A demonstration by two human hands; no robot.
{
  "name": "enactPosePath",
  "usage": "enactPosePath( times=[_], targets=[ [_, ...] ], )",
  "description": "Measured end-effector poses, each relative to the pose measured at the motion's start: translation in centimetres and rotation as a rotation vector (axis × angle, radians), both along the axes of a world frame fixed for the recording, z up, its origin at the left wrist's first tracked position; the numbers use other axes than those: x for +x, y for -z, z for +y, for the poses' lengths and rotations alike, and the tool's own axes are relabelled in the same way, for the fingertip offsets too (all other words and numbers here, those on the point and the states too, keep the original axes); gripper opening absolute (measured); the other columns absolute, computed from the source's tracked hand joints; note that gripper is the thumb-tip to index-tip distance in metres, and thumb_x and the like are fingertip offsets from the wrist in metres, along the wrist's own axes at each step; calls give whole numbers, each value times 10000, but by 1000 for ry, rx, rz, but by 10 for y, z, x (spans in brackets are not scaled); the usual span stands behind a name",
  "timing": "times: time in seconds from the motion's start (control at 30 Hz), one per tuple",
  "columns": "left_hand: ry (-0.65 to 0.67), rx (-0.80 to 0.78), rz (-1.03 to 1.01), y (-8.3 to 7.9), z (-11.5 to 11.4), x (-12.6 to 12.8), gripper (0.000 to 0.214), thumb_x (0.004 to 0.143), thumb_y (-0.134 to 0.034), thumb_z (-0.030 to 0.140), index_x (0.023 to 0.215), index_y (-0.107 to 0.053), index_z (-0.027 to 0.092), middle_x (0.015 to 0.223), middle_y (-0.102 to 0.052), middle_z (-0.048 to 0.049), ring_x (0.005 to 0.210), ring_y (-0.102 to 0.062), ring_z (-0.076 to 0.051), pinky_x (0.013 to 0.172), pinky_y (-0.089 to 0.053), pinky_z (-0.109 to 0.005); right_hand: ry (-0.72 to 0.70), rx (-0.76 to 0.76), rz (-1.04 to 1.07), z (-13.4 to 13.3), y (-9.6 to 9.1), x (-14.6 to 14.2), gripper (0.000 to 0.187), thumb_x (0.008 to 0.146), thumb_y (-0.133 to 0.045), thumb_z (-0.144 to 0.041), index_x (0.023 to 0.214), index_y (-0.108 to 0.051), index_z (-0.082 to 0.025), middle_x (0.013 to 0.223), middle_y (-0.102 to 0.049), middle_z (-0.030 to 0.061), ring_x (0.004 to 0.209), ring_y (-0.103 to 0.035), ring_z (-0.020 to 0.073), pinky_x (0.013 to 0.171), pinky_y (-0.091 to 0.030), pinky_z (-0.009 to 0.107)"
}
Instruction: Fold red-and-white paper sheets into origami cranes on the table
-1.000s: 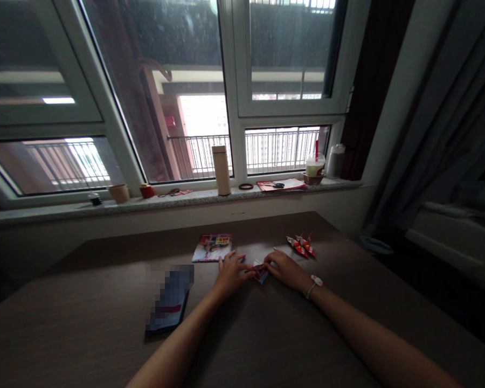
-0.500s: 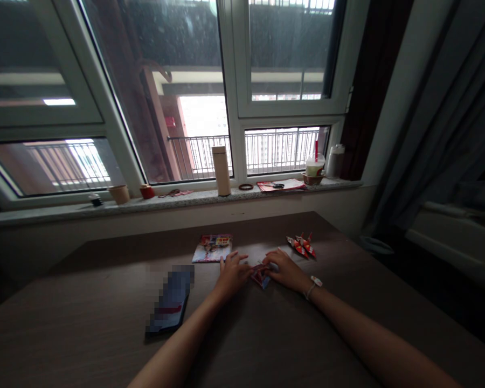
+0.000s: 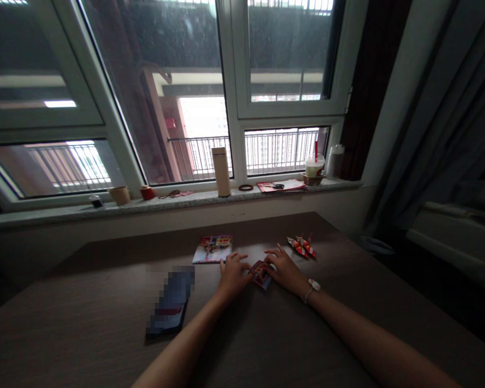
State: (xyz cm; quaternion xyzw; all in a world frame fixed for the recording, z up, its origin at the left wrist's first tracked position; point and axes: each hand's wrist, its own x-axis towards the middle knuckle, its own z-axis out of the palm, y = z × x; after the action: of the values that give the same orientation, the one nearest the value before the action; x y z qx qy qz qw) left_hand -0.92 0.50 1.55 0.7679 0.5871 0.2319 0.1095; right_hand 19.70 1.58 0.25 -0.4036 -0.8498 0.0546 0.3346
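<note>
Both hands rest on a brown table [image 3: 84, 302] and meet over a small piece of folded patterned paper [image 3: 261, 274], red with some blue. My left hand [image 3: 232, 271] presses its left side with curled fingers. From the right, my right hand [image 3: 283, 268] pinches its far edge; a bracelet [image 3: 312, 288] sits on that wrist. Two finished red paper cranes [image 3: 301, 246] lie just beyond my right hand. A stack of colourful square paper [image 3: 213, 248] lies just beyond my left hand.
A dark phone [image 3: 170, 304] lies on the table left of my left forearm. On the stone windowsill [image 3: 44, 211] stand a tall beige flask [image 3: 221, 171], small cups [image 3: 119, 194], a drink cup with a red straw [image 3: 314, 166], and scissors on red paper [image 3: 281, 185]. Curtains hang at the right.
The folded paper has been turned and flattened between my hands, showing more of its red face. My right hand has shifted slightly and its fingers have lifted.
</note>
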Motion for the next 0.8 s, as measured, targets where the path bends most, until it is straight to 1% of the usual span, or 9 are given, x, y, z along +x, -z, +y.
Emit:
enactPosePath(
  times=[0.17,0.33,0.43,0.53,0.7,0.8],
  targets=[
    [-57,11,-21,-1,1,6,137,820,-664,320,857,-788,273,1303,-638,-32,1323,-407,-304,1142,-211,-562,13,12,-4,-2,0,-3,101,902,-544,-156,948,-625,-197,1057,-682,92,1201,-566,231,1171,-225,588],
    [-114,-13,-18,-4,0,11,136,812,-650,288,852,-779,266,1298,-640,-28,1317,-415,-305,1128,-228,-570,94,-51,8,-3,0,-8,201,854,-593,-152,1043,-653,-192,1100,-684,93,1212,-538,256,1169,-186,577],
    [-141,-38,-8,-7,-1,15,116,791,-670,296,848,-767,267,1320,-622,-32,1315,-417,-311,1112,-222,-607,150,-129,29,-1,3,-11,187,843,-619,-184,1014,-692,-201,1093,-691,81,1222,-502,278,1139,-215,558],
    [-158,-52,-11,-7,-1,17,134,791,-677,301,900,-753,285,1341,-604,-39,1311,-421,-304,1106,-199,-634,171,-193,47,2,6,-12,143,834,-646,-233,946,-734,-221,1082,-696,61,1224,-465,296,1101,-261,515],
    [-192,-86,-12,-6,-1,19,111,803,-681,325,884,-745,282,1369,-579,-46,1315,-412,-298,1109,-187,-629,194,-242,64,5,7,-12,145,825,-660,-271,930,-751,-232,1120,-673,58,1172,-477,276,1070,-274,456],
    [-211,-84,-32,-5,0,20,99,804,-678,334,861,-737,278,1377,-570,-46,1322,-405,-296,1110,-163,-651,230,-282,66,6,7,-14,157,813,-659,-265,941,-741,-225,1132,-658,63,1154,-485,266,1061,-272,436]
  ],
)
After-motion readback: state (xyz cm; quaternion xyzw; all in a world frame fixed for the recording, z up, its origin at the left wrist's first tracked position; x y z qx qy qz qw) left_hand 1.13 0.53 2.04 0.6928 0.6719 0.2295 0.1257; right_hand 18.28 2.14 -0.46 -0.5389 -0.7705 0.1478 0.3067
